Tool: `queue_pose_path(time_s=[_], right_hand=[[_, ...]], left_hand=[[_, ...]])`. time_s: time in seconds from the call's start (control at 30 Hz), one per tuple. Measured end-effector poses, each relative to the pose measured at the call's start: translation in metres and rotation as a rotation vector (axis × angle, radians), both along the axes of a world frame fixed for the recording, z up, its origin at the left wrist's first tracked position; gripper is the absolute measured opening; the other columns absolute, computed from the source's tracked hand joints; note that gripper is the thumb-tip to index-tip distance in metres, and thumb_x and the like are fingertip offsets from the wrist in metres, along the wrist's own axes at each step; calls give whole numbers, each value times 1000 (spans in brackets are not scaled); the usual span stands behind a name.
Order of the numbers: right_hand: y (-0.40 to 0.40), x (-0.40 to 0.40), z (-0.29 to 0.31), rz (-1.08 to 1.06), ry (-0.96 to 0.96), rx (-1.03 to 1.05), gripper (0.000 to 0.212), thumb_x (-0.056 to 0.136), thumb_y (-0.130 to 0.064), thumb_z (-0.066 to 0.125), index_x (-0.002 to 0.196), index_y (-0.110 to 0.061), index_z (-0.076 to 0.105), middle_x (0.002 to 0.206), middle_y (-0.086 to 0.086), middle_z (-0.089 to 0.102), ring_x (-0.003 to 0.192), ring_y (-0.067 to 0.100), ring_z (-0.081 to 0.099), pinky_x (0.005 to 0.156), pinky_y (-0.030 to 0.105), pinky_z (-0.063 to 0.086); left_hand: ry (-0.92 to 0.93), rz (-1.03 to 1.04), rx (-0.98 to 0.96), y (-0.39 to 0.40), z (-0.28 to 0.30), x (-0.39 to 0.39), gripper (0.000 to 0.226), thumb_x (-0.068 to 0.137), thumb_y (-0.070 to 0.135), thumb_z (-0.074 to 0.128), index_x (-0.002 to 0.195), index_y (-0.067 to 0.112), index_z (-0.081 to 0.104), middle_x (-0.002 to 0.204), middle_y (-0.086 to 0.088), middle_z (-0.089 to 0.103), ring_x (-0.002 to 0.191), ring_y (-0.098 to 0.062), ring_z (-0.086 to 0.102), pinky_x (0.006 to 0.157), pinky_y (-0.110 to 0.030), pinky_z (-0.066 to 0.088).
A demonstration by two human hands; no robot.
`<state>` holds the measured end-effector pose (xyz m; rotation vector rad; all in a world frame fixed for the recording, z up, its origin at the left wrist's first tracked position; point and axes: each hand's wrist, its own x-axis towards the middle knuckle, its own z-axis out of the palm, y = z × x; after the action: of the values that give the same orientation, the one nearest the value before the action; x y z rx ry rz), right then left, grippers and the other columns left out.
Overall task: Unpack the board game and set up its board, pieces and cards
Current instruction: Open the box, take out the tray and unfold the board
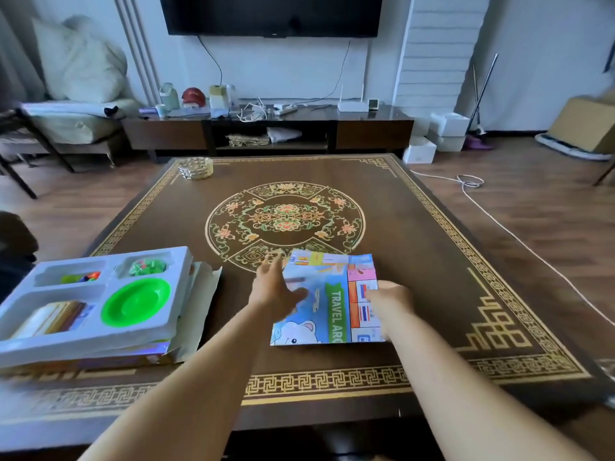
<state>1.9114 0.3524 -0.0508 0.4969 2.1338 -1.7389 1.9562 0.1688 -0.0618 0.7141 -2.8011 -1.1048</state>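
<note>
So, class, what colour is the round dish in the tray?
Bright green dish, clearest in the head view.

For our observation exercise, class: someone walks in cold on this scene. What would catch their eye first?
Most likely the brightly printed folded game board lying near the table's front middle, with the left hand spread at its left edge and the right hand on its right side. Next comes the white insert tray at the front left, with its vivid green dish.
</note>
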Motion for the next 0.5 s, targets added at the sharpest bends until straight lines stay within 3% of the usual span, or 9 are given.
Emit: queue_pose_path(time_s=[0.07,0.17,0.27,0.37,0.5], right_hand=[[-2,-2,-8,-8,-59,-4,22,90,-4,48,78,-8,65,70,10,67,57,25,65,54,33,56],[-7,-2,-20,-36,-128,-80,17,92,-7,49,81,-4,62,84,17,71,67,30,69,67,49,58],[-13,4,-30,-73,-138,-186,13,92,-7,50,89,-5,62,81,15,69,69,30,68,70,47,57],[-18,16,-39,-82,-96,-331,15,96,-8,47,98,-11,61,87,11,69,78,24,67,63,36,54],[-23,23,-44,-58,-20,-397,18,99,-18,46,114,-17,56,98,7,69,86,20,68,67,37,57]], left_hand=[[-118,-251,-210,8,-13,7,81,73,47,73,143,28,36,150,-4,30,138,-24,28,110,-37,31],[-221,-464,-247,21,-31,20,82,75,47,72,145,32,32,155,2,22,143,-19,18,116,-38,21],[-128,-374,-168,27,-42,30,68,80,37,70,141,33,40,151,7,33,136,-14,34,110,-30,32],[4,-220,-79,28,-38,33,51,80,37,71,128,31,55,135,8,52,118,-10,50,86,-19,37],[54,-118,15,22,-40,36,39,77,34,74,115,31,65,123,7,61,104,-8,54,79,-16,36]])
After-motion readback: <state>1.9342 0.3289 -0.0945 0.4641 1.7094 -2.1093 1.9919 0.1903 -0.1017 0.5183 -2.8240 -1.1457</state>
